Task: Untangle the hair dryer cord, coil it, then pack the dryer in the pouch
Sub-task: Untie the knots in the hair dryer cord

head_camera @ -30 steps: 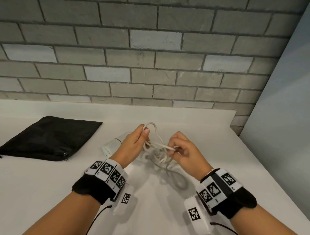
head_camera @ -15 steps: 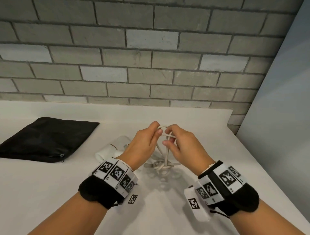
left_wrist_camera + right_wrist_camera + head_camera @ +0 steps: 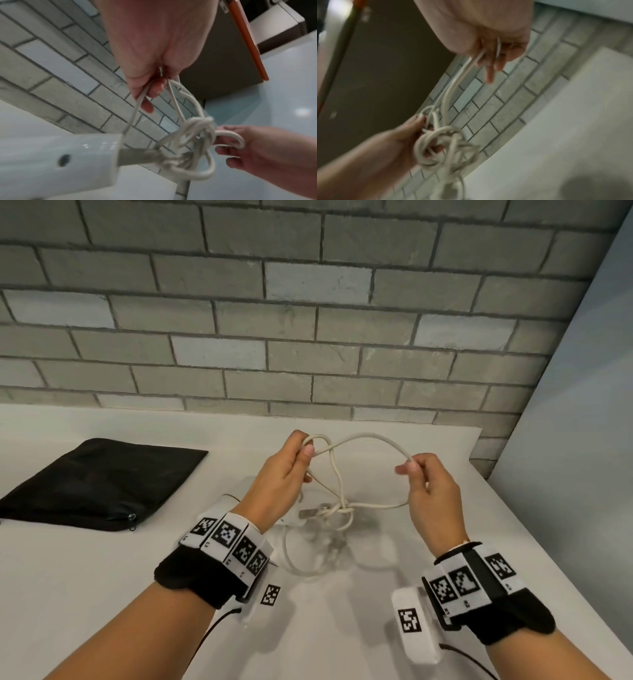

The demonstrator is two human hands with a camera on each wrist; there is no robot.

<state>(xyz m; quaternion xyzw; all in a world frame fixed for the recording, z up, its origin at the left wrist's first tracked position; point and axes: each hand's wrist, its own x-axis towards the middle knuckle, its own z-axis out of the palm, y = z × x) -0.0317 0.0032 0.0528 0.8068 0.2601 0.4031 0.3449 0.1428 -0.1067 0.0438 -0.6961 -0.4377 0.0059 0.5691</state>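
A white hair dryer cord (image 3: 363,438) arches between my two raised hands above the white table (image 3: 102,594). My left hand (image 3: 291,470) pinches one loop of it, and my right hand (image 3: 421,474) pinches the other end of the arch. Below them the cord is bunched in a knot (image 3: 342,510), seen closer in the left wrist view as a tangle (image 3: 193,135) and in the right wrist view as a knot (image 3: 443,147). The white dryer (image 3: 226,503) lies mostly hidden behind my left wrist; its handle end (image 3: 60,159) shows in the left wrist view. The black pouch (image 3: 102,484) lies flat at the left.
A grey brick wall (image 3: 308,320) runs along the table's back edge. A pale panel (image 3: 582,440) closes off the right side past the table's right edge. Slack cord loops (image 3: 308,563) lie on the table between my wrists.
My hands were close together on the cord. They have moved apart, the right hand going right, and a wide arch of cord is drawn out above the knot.
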